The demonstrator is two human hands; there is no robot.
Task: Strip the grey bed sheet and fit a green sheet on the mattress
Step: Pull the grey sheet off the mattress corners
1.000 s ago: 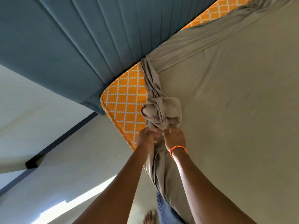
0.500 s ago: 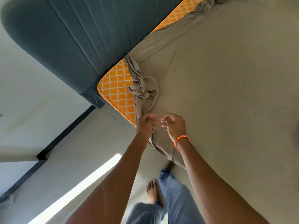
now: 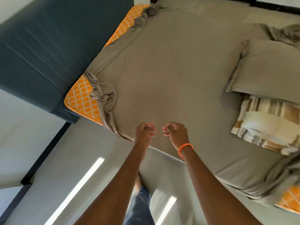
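A person's left hand (image 3: 145,132) and right hand (image 3: 176,133) hover side by side over the near edge of the bed at lower centre of the frame, fingers loosely curled, neither grip holding any cloth. The grey sheet (image 3: 170,70) covers most of the mattress (image 3: 81,98), whose orange lattice cover shows at centre left, along the upper left edge beside the blue headboard (image 3: 40,46), and at the lower right corner. The sheet is bunched into a knot-like wad (image 3: 103,95) at the centre-left corner and gathered in another twist at the top.

The sheet's long axis appears to run from the headboard at upper left toward the lower right of the frame, though the wide lens bends the edges and makes this hard to judge.

Risks from here: two pillows (image 3: 267,70) and a striped blanket (image 3: 266,125) lie on the sheet at right, so pulling the cloth would likely drag them onto the floor (image 3: 81,159). The bunched wads may snag on the mattress corners if tugged from one side only. No green sheet is in view.
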